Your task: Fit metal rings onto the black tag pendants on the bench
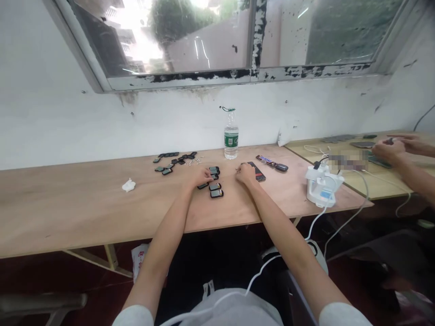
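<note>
My left hand point(204, 176) is closed at the edge of a small black-rimmed piece point(214, 177) with a grey-green face, its fingertips against it. Another such piece point(203, 185) lies partly under this hand. Two more, a black-rimmed piece with a grey face point(215, 186) and a similar one point(216, 194), lie just nearer to me. To the right, my right hand point(246, 173) rests on the table with its fingers curled together. Whatever they pinch is too small to make out. A dark flat phone-like object point(258, 172) lies beside and partly behind that hand.
Several black pieces point(183, 158) and small white bits point(193, 160) lie further back. A water bottle point(231, 140) stands by the wall. Right are a wrapped bar point(265, 160), a black key fob point(281, 167) and a white power strip point(322, 185) with cables. Another person's hands point(390, 149) work far right. Crumpled tissue point(128, 185) lies left.
</note>
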Demonstrator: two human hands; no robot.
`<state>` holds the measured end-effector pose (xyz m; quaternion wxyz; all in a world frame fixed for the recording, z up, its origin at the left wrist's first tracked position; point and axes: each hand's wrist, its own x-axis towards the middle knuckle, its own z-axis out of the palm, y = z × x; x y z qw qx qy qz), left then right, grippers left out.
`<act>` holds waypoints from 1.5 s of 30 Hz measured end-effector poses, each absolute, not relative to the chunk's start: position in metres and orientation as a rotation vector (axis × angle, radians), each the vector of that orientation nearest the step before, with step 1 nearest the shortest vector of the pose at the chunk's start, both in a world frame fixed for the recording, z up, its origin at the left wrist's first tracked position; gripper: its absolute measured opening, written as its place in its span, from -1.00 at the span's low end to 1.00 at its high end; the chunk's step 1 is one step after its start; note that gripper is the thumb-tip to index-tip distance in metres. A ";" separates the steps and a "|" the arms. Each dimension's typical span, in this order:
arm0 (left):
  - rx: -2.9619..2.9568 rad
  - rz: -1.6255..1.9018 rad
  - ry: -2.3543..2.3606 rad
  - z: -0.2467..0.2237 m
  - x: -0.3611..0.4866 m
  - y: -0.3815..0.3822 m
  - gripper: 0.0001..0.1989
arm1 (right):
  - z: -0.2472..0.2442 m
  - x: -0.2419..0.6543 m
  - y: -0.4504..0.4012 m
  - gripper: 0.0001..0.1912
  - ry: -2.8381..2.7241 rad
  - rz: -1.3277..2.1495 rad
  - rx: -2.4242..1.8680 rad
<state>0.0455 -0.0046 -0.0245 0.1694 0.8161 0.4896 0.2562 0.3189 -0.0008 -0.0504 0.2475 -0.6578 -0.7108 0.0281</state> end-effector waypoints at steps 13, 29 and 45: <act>2.226 0.695 1.356 -0.029 0.045 -0.003 -0.77 | -0.051 0.309 -0.008 -0.64 -2.155 0.340 -1.493; 2.445 0.987 1.250 -0.038 0.048 -0.002 -0.97 | -0.052 0.298 -0.009 -0.77 -1.949 0.399 -1.251; 2.597 1.067 1.154 -0.037 0.050 -0.001 -0.94 | -0.063 0.287 -0.006 -0.75 -1.813 0.664 -0.865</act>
